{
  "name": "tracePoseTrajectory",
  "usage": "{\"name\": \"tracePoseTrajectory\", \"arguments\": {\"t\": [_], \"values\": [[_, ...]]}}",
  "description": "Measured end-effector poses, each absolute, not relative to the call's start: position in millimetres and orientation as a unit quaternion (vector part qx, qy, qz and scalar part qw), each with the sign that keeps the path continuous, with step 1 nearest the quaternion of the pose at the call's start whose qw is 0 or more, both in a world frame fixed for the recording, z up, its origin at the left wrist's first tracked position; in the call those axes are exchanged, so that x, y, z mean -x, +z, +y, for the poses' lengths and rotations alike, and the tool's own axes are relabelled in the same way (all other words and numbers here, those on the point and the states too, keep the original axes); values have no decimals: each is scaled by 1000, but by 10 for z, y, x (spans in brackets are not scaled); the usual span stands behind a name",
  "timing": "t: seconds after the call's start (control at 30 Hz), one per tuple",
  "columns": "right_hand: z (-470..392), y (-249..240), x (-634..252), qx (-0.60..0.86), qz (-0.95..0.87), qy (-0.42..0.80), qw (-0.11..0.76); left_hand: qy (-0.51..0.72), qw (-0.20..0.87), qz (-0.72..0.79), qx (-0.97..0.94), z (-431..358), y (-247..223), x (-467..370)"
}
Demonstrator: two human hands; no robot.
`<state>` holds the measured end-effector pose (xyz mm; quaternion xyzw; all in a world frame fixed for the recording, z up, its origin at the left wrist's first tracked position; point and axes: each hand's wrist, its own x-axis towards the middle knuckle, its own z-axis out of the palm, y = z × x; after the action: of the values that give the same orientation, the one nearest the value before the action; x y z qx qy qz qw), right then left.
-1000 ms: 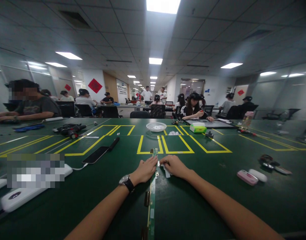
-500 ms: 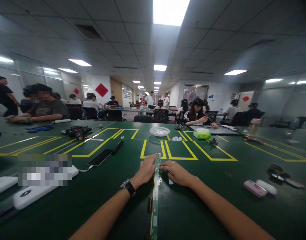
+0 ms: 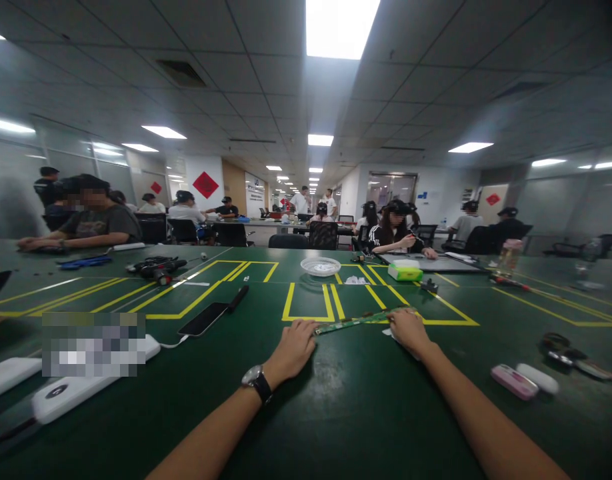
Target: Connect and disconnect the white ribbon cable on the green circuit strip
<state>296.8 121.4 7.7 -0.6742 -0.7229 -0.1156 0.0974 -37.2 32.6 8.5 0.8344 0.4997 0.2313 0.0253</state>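
A long, narrow green circuit board [image 3: 353,323] lies crosswise between my hands, tilted slightly up toward the right. My left hand [image 3: 293,345] has its fingers closed on the board's left end. At the other end, my right hand [image 3: 409,330] grips the board with thumb and fingers. Part of a small white piece [image 3: 387,332] shows on the table beside my right hand. A watch with a black strap [image 3: 257,382] sits on my left wrist.
Yellow tape outlines [image 3: 309,319] mark the green table [image 3: 326,427]. A white basket [image 3: 321,267] stands beyond the board. A phone [image 3: 205,319] and a white power strip [image 3: 96,380] lie left; a pink case [image 3: 513,381] lies right. A co-worker [image 3: 393,230] sits across the table.
The circuit board has turned from pointing lengthwise away from me to lying crosswise. My right hand has moved right and now holds its far end; my left hand stays near the same spot.
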Motion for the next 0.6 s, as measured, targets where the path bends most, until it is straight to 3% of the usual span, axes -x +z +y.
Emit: {"name": "tracePoseTrajectory", "arguments": {"t": [0.6], "values": [[1272, -41, -3061, 729, -673, -85, 96, 186, 41, 470, -862, 219, 78, 312]]}}
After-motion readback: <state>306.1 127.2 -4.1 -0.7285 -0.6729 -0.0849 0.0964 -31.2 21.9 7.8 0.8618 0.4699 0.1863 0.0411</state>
